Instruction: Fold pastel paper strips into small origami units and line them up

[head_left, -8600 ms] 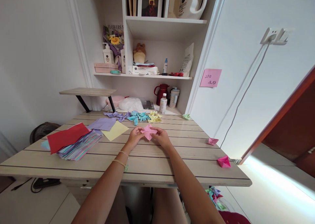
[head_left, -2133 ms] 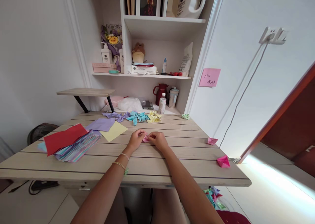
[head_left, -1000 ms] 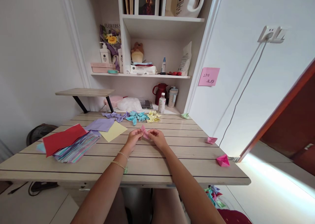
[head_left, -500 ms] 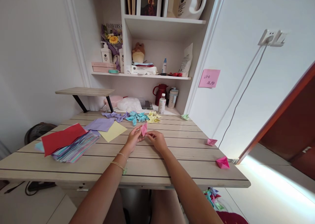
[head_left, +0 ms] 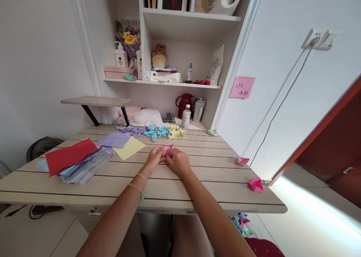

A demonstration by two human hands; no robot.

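Between my two hands, just over the middle of the desk (head_left: 113,192), is a folded pink paper boat (head_left: 167,149). My left hand (head_left: 155,158) grips its left end with closed fingers. On the other side my right hand (head_left: 178,160) pinches its lower right edge; the fingertips are partly hidden behind the paper. Beyond the hands lie rows of folded paper pieces: purple (head_left: 134,131), blue (head_left: 156,132) and yellow (head_left: 176,132). A yellow sheet (head_left: 129,148) lies left of my left hand.
At the left sits a stack of coloured paper (head_left: 86,168) with a red sheet (head_left: 70,156) on top. Two pink paper boats (head_left: 255,184) rest along the right edge, and a green one (head_left: 213,132) farther back. A bottle (head_left: 185,117) stands at the back.
The pink paper boat has turned from upright to a flatter tilt. My right hand has moved left and up against it, closer to my left hand. The view has shifted slightly.
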